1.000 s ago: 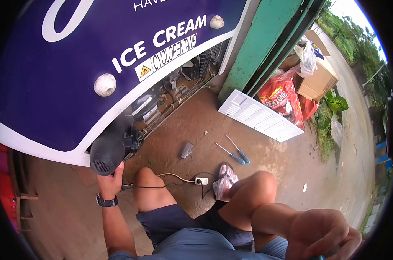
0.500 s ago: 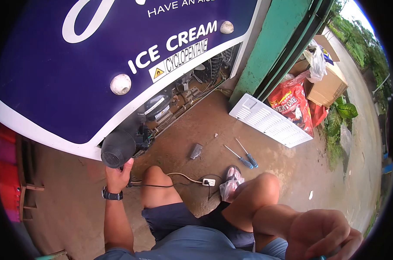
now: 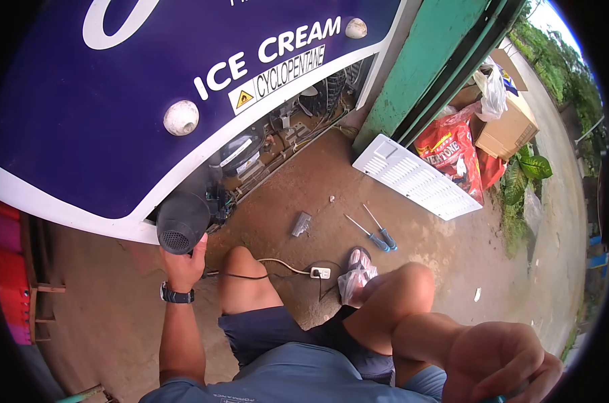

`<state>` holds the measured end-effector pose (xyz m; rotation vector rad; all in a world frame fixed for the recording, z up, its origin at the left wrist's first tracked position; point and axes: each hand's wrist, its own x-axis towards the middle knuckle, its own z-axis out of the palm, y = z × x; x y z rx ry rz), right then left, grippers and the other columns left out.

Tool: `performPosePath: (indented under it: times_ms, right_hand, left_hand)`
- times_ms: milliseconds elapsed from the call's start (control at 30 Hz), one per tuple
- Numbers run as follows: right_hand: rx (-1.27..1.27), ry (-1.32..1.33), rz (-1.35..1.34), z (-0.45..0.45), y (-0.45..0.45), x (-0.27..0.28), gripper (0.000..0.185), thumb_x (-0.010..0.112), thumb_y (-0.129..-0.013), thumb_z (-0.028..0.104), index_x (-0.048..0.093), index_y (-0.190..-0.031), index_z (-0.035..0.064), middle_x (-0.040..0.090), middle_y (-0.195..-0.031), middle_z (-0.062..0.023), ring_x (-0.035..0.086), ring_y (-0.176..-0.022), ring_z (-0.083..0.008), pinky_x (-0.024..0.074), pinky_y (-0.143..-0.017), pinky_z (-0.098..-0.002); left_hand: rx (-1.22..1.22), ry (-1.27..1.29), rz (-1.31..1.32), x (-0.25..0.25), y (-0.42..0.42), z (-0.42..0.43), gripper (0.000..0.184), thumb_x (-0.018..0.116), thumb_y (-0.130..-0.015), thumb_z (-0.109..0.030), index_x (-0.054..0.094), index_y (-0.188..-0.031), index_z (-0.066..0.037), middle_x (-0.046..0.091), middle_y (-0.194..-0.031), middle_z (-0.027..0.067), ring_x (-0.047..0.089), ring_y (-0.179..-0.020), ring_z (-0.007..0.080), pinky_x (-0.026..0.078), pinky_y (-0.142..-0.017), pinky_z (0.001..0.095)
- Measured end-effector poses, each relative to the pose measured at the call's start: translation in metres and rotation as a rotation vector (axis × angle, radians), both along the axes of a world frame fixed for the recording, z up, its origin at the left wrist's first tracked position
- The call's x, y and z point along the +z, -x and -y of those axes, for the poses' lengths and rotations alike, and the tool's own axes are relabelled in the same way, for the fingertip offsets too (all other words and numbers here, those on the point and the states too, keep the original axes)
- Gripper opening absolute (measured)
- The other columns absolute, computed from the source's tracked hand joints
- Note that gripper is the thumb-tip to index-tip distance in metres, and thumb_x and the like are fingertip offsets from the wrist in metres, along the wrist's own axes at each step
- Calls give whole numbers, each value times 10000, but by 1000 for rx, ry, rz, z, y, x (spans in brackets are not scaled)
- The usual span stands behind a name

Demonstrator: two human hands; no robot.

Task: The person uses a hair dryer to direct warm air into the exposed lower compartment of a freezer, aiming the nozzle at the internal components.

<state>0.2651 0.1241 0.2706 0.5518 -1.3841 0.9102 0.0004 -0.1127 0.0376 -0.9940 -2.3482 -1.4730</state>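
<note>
My left hand (image 3: 183, 267), with a watch at the wrist, is wrapped round the handle of a black hair dryer (image 3: 183, 220). The dryer's round vented back faces me, and its front points into the open lower compartment (image 3: 277, 144) of a purple ice cream freezer (image 3: 116, 144). Inside are a dark compressor (image 3: 239, 153), a fan, pipes and wiring. At the lower right, near my raised knee, my right hand (image 3: 494, 359) has its fingers curled inward. A small teal bit shows beneath them at the frame edge; the rest of it is hidden.
Two blue-handled screwdrivers (image 3: 378, 236), a small grey block (image 3: 301, 224) and a white socket (image 3: 320, 273) with cords lie on the floor. A white slatted panel (image 3: 419, 178) leans by the green post (image 3: 419, 67). Behind it are a red bag (image 3: 449, 148) and a cardboard box (image 3: 509, 127).
The view has shifted slightly, so the freezer sits a little higher and further left. The hair dryer stays at the compartment in my left hand, and my right hand keeps its curled pose.
</note>
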Motion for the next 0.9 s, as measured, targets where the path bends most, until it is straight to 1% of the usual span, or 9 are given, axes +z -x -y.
performPosePath:
  times_ms: [67,267,367,467,567,667,733,900]
  right_hand:
    - [20,-13,-18,0,4,-1,168,632,-927,69,551,-1074,56,589,-1094,42,609,-863,-71,473,-563,-219]
    - [-22,-16,9,9,10,-2,162,626,-931,76,544,-1069,55,591,-1089,41,605,-860,-72,477,-558,-219]
    - [32,-1,-25,14,18,-5,164,628,-929,78,544,-1068,57,591,-1081,39,604,-855,-75,481,-555,-222]
    - [15,-18,10,19,22,-5,169,634,-927,82,545,-1069,62,591,-1074,38,603,-854,-76,486,-555,-223]
    - [22,-33,3,26,27,-7,169,634,-930,89,548,-1073,67,593,-1078,39,604,-855,-77,490,-556,-224]
    - [33,-12,91,35,25,-7,171,635,-931,94,551,-1078,68,595,-1082,39,607,-856,-76,487,-551,-222]
    - [8,-27,114,41,28,-7,171,634,-931,95,552,-1078,67,595,-1089,37,609,-853,-75,486,-547,-221]
    - [-18,-57,138,60,28,-4,175,638,-925,79,565,-1083,61,592,-1098,34,609,-847,-72,487,-546,-222]
  left_hand:
    - [-18,23,-25,-5,3,4,250,733,-860,-127,683,-1055,21,716,-1032,145,682,-941,287,514,-843,379]
    - [7,-8,36,-23,1,13,257,742,-852,-132,683,-1054,16,709,-1037,141,679,-938,283,517,-842,381]
    - [14,-15,13,-27,1,19,270,736,-849,-148,681,-1061,9,702,-1050,140,675,-939,290,518,-838,386]
    - [-50,2,32,-35,4,27,272,714,-855,-157,678,-1068,9,695,-1057,148,670,-949,297,519,-834,391]
    - [-69,11,-7,-27,7,29,252,688,-864,-152,681,-1053,15,697,-1042,151,665,-948,304,513,-834,403]
    - [-127,64,9,-23,10,33,247,685,-868,-148,680,-1046,23,697,-1032,153,660,-944,311,504,-835,413]
    - [-142,28,127,-22,10,36,243,676,-880,-142,676,-1052,30,696,-1031,155,655,-941,317,496,-833,417]
    - [-199,-20,191,-21,14,43,214,664,-896,-131,676,-1036,30,695,-1031,160,655,-936,309,496,-827,403]
